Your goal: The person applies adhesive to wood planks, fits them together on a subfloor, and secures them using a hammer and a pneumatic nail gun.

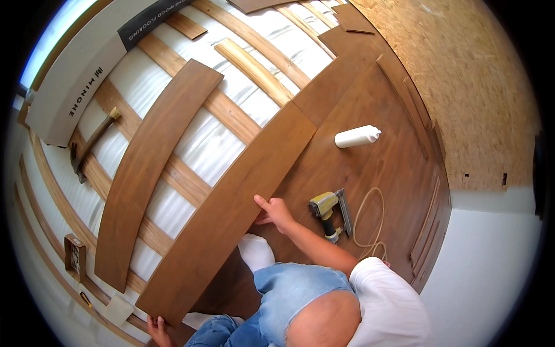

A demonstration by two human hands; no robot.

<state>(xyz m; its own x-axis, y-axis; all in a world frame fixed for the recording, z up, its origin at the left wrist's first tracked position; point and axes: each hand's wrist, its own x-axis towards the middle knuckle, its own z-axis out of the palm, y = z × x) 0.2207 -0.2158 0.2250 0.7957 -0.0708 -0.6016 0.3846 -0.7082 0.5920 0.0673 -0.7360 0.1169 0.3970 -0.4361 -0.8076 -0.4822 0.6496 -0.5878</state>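
Brown, long wooden plank [222, 214]: half-curled left hand [158, 331] grips its seven-o'clock end; half-closed right hand [276, 214] pinches its three-o'clock edge.

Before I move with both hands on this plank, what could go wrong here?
Your right hand is at the edge of the plank, beside the laid flooring, so it might get pinched if the plank drops or slides.

The nail gun lies near your right forearm with its hose looped on the floor, which could snag an arm or foot.

The white bottle lies on its side and may roll if knocked.
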